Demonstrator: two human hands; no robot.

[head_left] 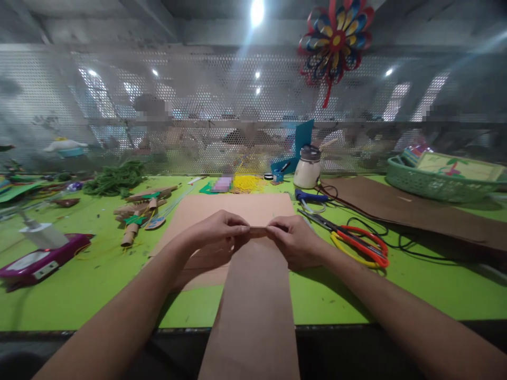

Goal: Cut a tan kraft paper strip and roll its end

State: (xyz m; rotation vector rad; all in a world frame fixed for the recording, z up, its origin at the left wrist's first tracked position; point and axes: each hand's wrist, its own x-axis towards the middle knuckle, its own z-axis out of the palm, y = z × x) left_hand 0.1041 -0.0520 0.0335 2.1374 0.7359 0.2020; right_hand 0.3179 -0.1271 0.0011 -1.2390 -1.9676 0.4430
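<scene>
A long strip of brown card [259, 311] runs from the middle of the table down over its front edge toward me. My left hand [217, 230] pinches the left corner of its far end, and my right hand [295, 240] pinches the right corner. Between the fingertips the far edge looks folded or rolled into a narrow lip. Beneath both hands lies a larger sheet of tan card [237, 207], flat on the green table [190, 311]. Scissors with red handles [362, 243] lie just right of my right hand, with a yellow-handled pair [352, 252] under them.
At the right are a blue glue gun [312, 197], a cream jug [308, 171], dark brown card [368, 198] and a green basket [443, 182]. A purple power strip [47, 258], cardboard figures [132, 227] and green yarn [114, 178] lie left. Black cables cross the right side.
</scene>
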